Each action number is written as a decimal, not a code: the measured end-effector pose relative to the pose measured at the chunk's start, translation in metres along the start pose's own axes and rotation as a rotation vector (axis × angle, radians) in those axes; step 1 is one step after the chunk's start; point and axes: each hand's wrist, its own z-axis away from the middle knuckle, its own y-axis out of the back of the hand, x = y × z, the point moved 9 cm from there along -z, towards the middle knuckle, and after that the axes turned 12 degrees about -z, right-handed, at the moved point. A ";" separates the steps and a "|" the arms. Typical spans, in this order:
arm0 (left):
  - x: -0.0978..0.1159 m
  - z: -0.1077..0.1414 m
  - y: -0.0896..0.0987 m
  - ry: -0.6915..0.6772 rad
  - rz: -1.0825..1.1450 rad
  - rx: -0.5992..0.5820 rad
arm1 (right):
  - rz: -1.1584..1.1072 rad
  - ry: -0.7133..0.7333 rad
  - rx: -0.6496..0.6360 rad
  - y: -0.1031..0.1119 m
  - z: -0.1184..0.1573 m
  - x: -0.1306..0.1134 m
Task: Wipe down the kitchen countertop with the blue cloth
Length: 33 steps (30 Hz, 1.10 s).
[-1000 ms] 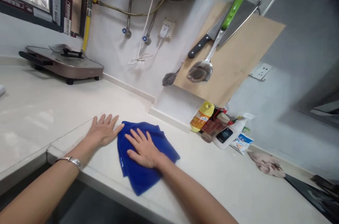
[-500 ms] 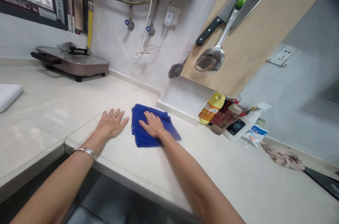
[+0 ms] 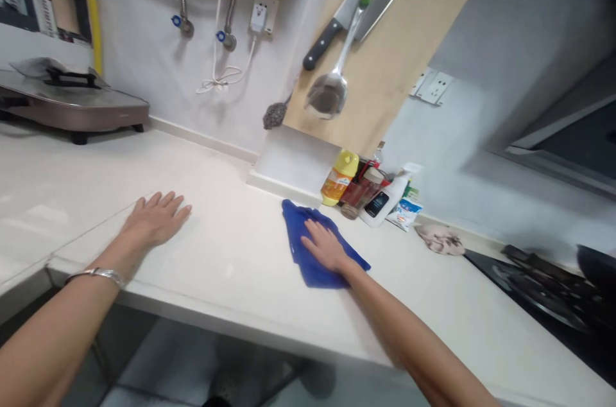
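A blue cloth [image 3: 303, 253] lies spread on the white countertop [image 3: 226, 266], its edges a little wrinkled. My right hand [image 3: 325, 245] rests flat on top of it, fingers stretched and slightly apart, pressing rather than gripping. Well to the left of the cloth, my left hand [image 3: 156, 219] lies palm down on the bare counter, fingers spread and holding nothing. A silver bracelet [image 3: 103, 273] circles the left wrist. The part of the cloth under my right palm is hidden.
Behind the cloth stand a yellow bottle [image 3: 341, 177], a white bottle [image 3: 385, 201] and a small packet [image 3: 405, 213]. A crumpled rag [image 3: 440, 239] lies beside the black stove [image 3: 539, 304]. An electric pan [image 3: 72, 102] sits back left. Above hangs a wooden board [image 3: 385, 79] with knives and a ladle [image 3: 332, 89].
My right hand has slid the blue cloth rightward along the counter, away from my left hand, which stays flat in place. The view has turned right, bringing the stove into sight.
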 end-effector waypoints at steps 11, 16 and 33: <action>-0.008 -0.017 -0.010 0.004 -0.143 -0.003 | 0.078 -0.170 0.057 0.026 0.145 0.105; -0.014 -0.025 -0.017 0.011 -0.160 0.062 | 0.074 -0.086 0.014 0.031 0.194 0.104; -0.012 -0.038 -0.020 -0.065 -0.153 0.158 | 0.196 0.321 0.172 0.018 0.252 -0.010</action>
